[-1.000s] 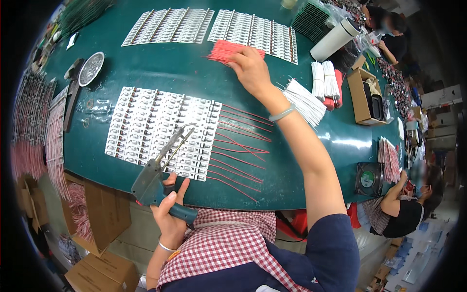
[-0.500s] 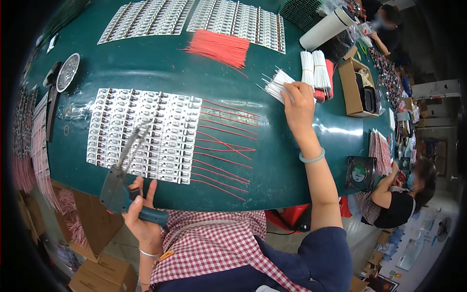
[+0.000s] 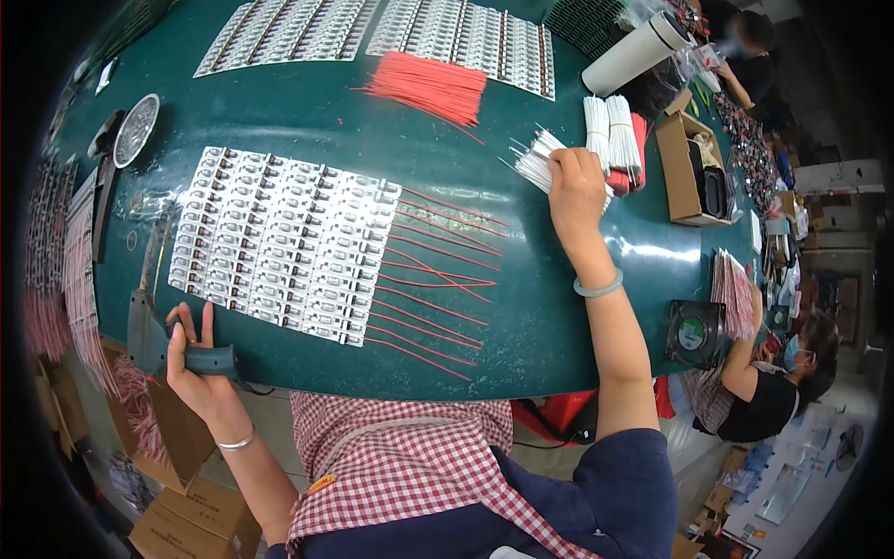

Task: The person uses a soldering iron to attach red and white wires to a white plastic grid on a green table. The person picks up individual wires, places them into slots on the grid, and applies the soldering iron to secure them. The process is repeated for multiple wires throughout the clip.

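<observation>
My left hand (image 3: 200,377) is wrapped round the handle of a dark soldering gun (image 3: 147,335), at the table's front left edge. The gun's long thin tip points away from me, just left of a panel of small white circuit boards (image 3: 293,247). From the panel's right edge, several thin red wires (image 3: 433,321) stretch to the right, two of them crossing. Over at the right, my right hand (image 3: 577,191) has its fingertips closed on a loose bunch of white wires (image 3: 535,160). How many wires the fingers pinch is hidden.
A pile of red wires (image 3: 428,88) lies beyond the panel, below more board sheets (image 3: 289,33). Tied white wire bundles (image 3: 621,135), a white flask (image 3: 633,56), a cardboard box (image 3: 680,172) and a fan (image 3: 694,334) stand right. A round dish (image 3: 137,130) sits left. Co-workers are at right.
My left hand and the soldering gun have moved left, off the board panel. The panel is turned slightly clockwise. My right hand stays at the white wires, its fingers shifted slightly.
</observation>
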Motion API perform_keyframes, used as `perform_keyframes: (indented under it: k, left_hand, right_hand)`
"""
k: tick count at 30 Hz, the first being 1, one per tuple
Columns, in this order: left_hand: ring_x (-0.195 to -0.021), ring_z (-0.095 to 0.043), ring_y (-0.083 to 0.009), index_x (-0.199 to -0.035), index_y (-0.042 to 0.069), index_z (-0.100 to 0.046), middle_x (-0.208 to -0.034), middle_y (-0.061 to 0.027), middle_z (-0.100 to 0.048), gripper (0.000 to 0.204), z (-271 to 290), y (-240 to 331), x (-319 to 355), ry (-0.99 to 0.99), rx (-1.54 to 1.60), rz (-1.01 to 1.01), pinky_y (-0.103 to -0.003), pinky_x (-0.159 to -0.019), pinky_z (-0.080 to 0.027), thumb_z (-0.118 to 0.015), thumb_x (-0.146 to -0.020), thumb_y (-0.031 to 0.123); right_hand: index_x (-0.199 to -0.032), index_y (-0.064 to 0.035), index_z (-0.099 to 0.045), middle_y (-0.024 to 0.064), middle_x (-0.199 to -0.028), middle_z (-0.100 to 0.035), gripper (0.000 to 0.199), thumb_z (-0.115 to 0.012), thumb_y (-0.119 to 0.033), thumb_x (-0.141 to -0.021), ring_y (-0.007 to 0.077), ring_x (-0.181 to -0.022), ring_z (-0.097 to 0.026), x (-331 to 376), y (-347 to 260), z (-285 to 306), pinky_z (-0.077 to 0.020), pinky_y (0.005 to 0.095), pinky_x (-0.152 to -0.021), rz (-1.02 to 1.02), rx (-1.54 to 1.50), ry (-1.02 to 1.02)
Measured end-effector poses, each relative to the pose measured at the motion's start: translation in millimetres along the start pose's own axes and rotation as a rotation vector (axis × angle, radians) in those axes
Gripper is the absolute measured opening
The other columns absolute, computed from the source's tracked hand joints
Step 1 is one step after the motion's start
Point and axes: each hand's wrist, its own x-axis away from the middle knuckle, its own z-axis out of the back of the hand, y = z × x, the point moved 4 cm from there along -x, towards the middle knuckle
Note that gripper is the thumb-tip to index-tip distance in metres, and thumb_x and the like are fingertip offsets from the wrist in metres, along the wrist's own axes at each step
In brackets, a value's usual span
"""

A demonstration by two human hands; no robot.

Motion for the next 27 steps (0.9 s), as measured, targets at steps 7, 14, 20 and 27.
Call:
perform_keyframes:
  k: [7,14,20,27]
  left_hand:
    - [-0.119,-0.057,-0.0247,-0.118,-0.009,-0.054,-0.117,-0.0141,-0.060,0.028,5.9,-0.8,-16.6,-0.007,-0.034,-0.010,-0.053,-0.109,-0.044,-0.057,-0.093,0.002]
    - [-0.122,-0.055,-0.0275,-0.124,-0.007,-0.051,-0.118,-0.0154,-0.060,0.034,4.4,3.0,-2.5,-0.019,-0.019,-0.037,-0.054,-0.109,-0.044,-0.057,-0.091,0.000]
    - [-0.124,-0.054,-0.0324,-0.133,-0.002,-0.047,-0.117,-0.0181,-0.060,0.047,-7.2,16.0,34.7,-0.100,-0.050,-0.096,-0.055,-0.104,-0.048,-0.055,-0.087,-0.007]
    - [-0.121,-0.056,-0.0333,-0.136,-0.004,-0.043,-0.116,-0.0213,-0.061,0.061,-25.6,17.2,86.4,-0.187,-0.251,-0.097,-0.053,-0.095,-0.055,-0.060,-0.078,-0.004]
  right_hand:
    - [-0.090,-0.0038,-0.061,0.0114,-0.088,-0.056,0.017,-0.062,0.005,-0.076,0.0302,-0.084,-0.055,-1.6,7.6,-1.1,-0.0469,0.0404,-0.072,0.088,0.053,-0.044]
    - [-0.092,-0.0032,-0.061,0.0120,-0.090,-0.055,0.019,-0.056,0.006,-0.076,0.0291,-0.086,-0.056,-24.2,-12.8,31.2,-0.0490,0.0395,-0.072,0.155,0.073,-0.128]
    - [-0.089,-0.0052,-0.062,0.0122,-0.088,-0.060,0.014,-0.055,0.002,-0.079,0.0305,-0.085,-0.062,-29.9,-67.1,55.1,-0.0514,0.0398,-0.071,0.288,0.280,-0.572]
    - [-0.066,-0.0018,-0.066,0.0145,-0.077,-0.062,0.004,-0.064,0.001,-0.068,0.0290,-0.081,-0.066,-13.7,-108.3,27.6,-0.0561,0.0370,-0.069,0.490,0.354,-0.676]
